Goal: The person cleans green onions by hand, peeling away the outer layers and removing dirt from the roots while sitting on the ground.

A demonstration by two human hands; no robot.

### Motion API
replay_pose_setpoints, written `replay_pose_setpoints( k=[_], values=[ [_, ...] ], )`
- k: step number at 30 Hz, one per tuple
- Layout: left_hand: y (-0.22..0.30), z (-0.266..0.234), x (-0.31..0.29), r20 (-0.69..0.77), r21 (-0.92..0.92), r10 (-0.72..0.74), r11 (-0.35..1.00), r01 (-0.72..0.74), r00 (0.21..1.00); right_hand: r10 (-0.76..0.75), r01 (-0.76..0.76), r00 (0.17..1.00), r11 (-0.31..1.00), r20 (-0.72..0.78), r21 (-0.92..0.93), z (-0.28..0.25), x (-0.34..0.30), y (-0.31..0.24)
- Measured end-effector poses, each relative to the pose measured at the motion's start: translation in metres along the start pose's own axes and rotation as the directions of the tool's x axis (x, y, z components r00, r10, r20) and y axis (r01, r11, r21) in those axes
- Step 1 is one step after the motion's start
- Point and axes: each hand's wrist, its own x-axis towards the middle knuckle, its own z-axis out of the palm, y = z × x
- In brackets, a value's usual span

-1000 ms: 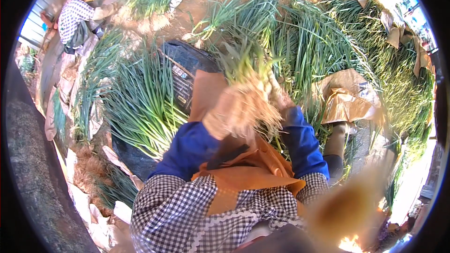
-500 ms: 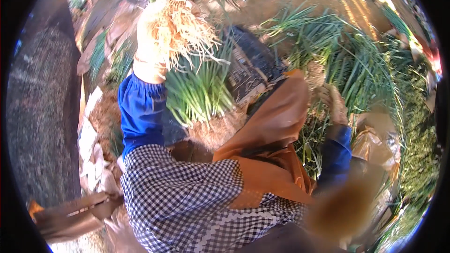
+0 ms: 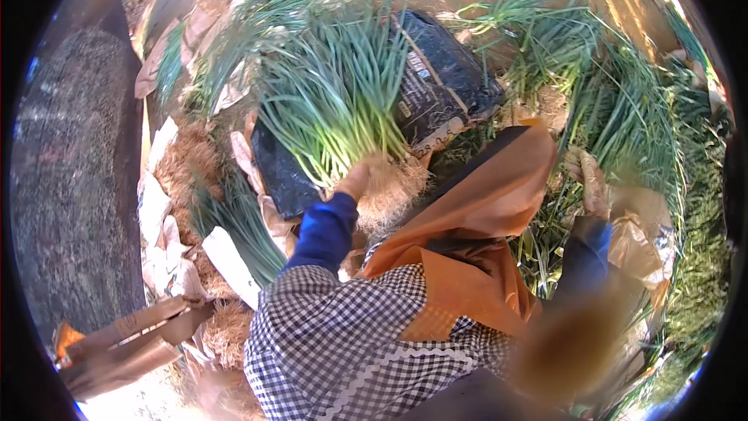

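Note:
A thick bunch of green onions (image 3: pixel 335 93) lies across a dark plastic-wrapped bundle, its leaves fanned away from me and its pale roots (image 3: pixel 393 191) toward me. At the white stem ends, my left hand (image 3: pixel 357 181) is closed on the near-left part of the bunch; its fingertips are blurred among the roots. My right hand (image 3: pixel 590 181) rests low beside my right knee, fingers loosely bent, with nothing visible in them. Next to it is a large heap of green onions (image 3: pixel 631 117).
The dark plastic-wrapped bundle (image 3: pixel 448 70) extends right of the bunch. An orange-brown apron (image 3: pixel 475 195) covers my knee. More green onions (image 3: pixel 249 226) and root litter (image 3: pixel 191 171) lie at left, beside a dark rough slab (image 3: pixel 78 171). A crumpled plastic bag (image 3: pixel 635 242) sits at right.
My left hand has come down from a raised position, where it held green onions roots toward me, to the bunch on the dark bundle. My right hand remains beside my knee.

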Motion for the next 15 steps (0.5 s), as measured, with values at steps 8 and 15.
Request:
replay_pose_setpoints(
  k=[8, 15],
  values=[
    [-0.043, 0.048, -0.021, -0.109, 0.277, -0.052, 0.957, 0.081, 0.993, 0.261, -0.241, 0.965, 0.852, 0.021, 0.465, -0.008, 0.012, 0.143],
    [0.034, 0.099, -0.017, -0.269, 0.849, 0.719, 0.491, -0.195, 0.641, 0.175, -0.174, 0.869, 0.984, -0.462, 0.045, 0.024, 0.142, 0.15]
  ],
)
